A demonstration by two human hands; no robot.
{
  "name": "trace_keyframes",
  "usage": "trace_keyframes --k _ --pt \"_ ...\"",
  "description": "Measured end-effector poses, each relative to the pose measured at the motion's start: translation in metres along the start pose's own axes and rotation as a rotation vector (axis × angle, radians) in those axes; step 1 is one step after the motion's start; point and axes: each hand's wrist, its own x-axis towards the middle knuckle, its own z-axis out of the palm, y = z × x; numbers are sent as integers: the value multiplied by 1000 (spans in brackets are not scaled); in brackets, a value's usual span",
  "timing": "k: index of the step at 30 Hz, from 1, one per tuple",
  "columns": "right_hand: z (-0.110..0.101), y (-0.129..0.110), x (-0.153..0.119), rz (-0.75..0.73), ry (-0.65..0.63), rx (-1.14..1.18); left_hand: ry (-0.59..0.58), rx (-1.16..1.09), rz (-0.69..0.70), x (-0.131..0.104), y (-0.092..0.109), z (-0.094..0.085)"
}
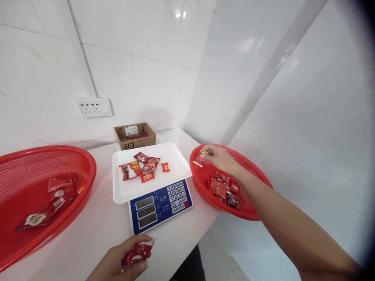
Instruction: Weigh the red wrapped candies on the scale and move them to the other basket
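Near the table's front edge, my left hand (123,259) is closed around a red snack packet (140,251) with white print. Over the rim of the right red basket (265,186), my right hand (218,157) pinches a small pink candy (200,160) with gold wrapper ends. Below that hand, several red packets (218,187) lie in the basket. Between my hands stands a blue digital scale (161,207) with a white tray (172,181) on top. The tray bears several red packets (150,164) and a small orange-red candy (165,167). The scale's display digits are too faint to read.
At the left is another red basket (90,171) holding several red packets (60,193). A cardboard box (143,141) with red items inside stands behind the scale, beside a clear container (160,121). White walls with a power socket (95,107) bound the table (102,218).
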Motion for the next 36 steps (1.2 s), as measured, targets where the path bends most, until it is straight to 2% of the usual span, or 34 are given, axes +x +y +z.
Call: trace_keyframes --k 9,11,13,16,19,22,24,27,30,33,36 --pt "78 -39 5 -31 -246 214 -40 -37 4 -7 10 1" --pt "85 -50 5 -54 -257 138 -33 -39 -7 -10 14 1" --pt "82 -63 -2 -112 -240 32 -38 -43 -16 -12 18 0" --pt "68 -83 -28 -204 -260 -6 -25 -54 -38 -15 25 -2" --pt "62 -94 -71 -251 -428 86 -1 -58 -54 -16 32 -2" --pt "75 -92 -116 -297 -621 143 -38 -33 -55 -14 38 3" --pt "93 -87 -139 -328 -671 210 -70 -65 -34 -11 41 8" --pt "119 -78 -162 -282 -570 332 -81 -152 -6 -5 41 17" --pt "128 -69 -171 -249 -452 381 -82 -206 8 -1 38 24" --pt "115 -57 -171 -266 -299 331 -70 -163 28 -1 37 25" --pt "86 -41 -166 -237 28 240 -3 10 15 -5 36 15"
